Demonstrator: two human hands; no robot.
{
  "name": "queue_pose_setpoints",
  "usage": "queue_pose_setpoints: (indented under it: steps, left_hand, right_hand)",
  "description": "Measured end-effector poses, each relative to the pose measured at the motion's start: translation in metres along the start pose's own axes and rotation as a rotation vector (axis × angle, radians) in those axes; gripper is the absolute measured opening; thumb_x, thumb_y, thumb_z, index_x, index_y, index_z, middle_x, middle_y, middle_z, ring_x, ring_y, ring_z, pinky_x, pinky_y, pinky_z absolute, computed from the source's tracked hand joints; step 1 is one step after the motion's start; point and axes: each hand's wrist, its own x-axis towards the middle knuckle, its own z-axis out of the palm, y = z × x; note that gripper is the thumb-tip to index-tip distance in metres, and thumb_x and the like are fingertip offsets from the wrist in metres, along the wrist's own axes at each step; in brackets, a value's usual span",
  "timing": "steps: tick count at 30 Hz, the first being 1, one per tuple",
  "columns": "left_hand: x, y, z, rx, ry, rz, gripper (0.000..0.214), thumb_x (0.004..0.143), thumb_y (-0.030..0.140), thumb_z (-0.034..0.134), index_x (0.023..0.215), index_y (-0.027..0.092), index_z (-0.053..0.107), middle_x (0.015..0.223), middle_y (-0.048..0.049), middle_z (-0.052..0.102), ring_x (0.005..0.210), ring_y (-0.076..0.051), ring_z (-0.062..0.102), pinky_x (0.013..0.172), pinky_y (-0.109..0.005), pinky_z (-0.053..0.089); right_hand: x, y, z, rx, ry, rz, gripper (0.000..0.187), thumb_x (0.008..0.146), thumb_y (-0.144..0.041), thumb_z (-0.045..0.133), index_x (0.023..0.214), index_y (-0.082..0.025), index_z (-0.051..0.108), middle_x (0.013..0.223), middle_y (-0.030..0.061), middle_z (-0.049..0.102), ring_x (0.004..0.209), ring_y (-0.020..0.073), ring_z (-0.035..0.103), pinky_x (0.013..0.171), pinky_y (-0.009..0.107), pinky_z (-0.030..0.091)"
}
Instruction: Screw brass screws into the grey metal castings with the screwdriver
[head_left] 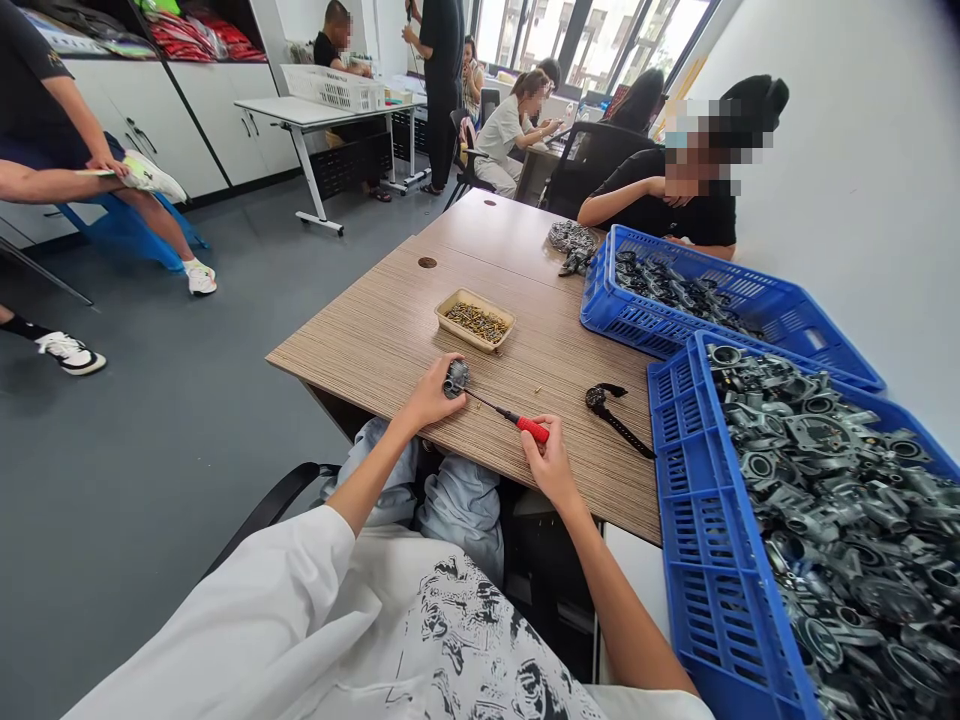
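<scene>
My left hand [436, 393] is closed around a small grey metal casting [456, 377], which looks like a carburetor body, at the table's near edge. In my right hand [551, 460] is a screwdriver [531, 428] with a red and black handle. Its long dark shaft points left, and the tip meets the casting or lies right beside it; the exact contact is too small to tell. Beyond my hands stands a beige tray [448, 327] filled with small brass-coloured and dark parts. A couple of tiny brass pieces [538, 389] lie loose on the wood tabletop [360, 330].
A black wristwatch [600, 400] lies to the right. Two blue crates [679, 480] of grey metal castings stand along the right side, with more castings [574, 240] behind. A person in black [637, 190] sits at the far end. Others sit or stand farther off.
</scene>
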Motion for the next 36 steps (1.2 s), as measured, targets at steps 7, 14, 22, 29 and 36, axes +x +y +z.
queue_pose_setpoints:
  steps: [7, 14, 22, 29, 36]
  left_hand:
    - [-0.001, -0.002, 0.001, 0.003, -0.007, -0.026, 0.068, 0.076, 0.023, 0.067, 0.140, 0.025, 0.047, 0.135, -0.0088, 0.059, 0.127, -0.027, 0.059, 0.114, -0.042, 0.045]
    - [0.000, -0.001, 0.001, 0.001, 0.000, -0.013, 0.067, 0.076, 0.022, 0.067, 0.140, 0.024, 0.047, 0.133, -0.0093, 0.059, 0.125, -0.027, 0.059, 0.112, -0.042, 0.046]
    - [0.000, -0.002, 0.001, 0.007, -0.001, -0.014, 0.067, 0.075, 0.022, 0.067, 0.140, 0.025, 0.047, 0.134, -0.0083, 0.059, 0.125, -0.026, 0.059, 0.112, -0.041, 0.046]
    - [0.000, -0.003, 0.001, 0.003, -0.006, -0.018, 0.068, 0.075, 0.023, 0.067, 0.139, 0.025, 0.047, 0.133, -0.0080, 0.059, 0.124, -0.026, 0.059, 0.111, -0.039, 0.046]
    - [0.000, -0.003, 0.001, 0.004, -0.005, 0.004, 0.067, 0.076, 0.022, 0.067, 0.139, 0.024, 0.047, 0.135, -0.0087, 0.059, 0.127, -0.026, 0.057, 0.113, -0.039, 0.045]
  right_hand:
    - [0.002, 0.009, 0.001, 0.025, 0.017, 0.026, 0.029, 0.102, -0.051, 0.053, 0.113, -0.026, 0.045, 0.072, -0.0036, 0.054, 0.054, 0.0165, 0.050, 0.052, 0.028, 0.042]
    - [0.002, 0.009, 0.001, 0.003, 0.018, 0.024, 0.030, 0.102, -0.052, 0.054, 0.113, -0.026, 0.046, 0.073, -0.0030, 0.054, 0.057, 0.0173, 0.052, 0.055, 0.029, 0.044]
    - [0.000, 0.001, 0.001, 0.014, 0.024, 0.030, 0.029, 0.102, -0.048, 0.053, 0.116, -0.026, 0.042, 0.077, -0.0012, 0.056, 0.058, 0.0181, 0.054, 0.054, 0.030, 0.043]
    - [0.002, 0.006, 0.002, 0.016, 0.029, 0.037, 0.029, 0.103, -0.052, 0.050, 0.110, -0.025, 0.044, 0.071, -0.0030, 0.056, 0.054, 0.0163, 0.050, 0.053, 0.028, 0.042]
    - [0.000, 0.002, 0.001, 0.008, 0.041, -0.014, 0.033, 0.099, -0.048, 0.057, 0.116, -0.024, 0.043, 0.081, 0.0001, 0.059, 0.060, 0.0169, 0.056, 0.055, 0.028, 0.044]
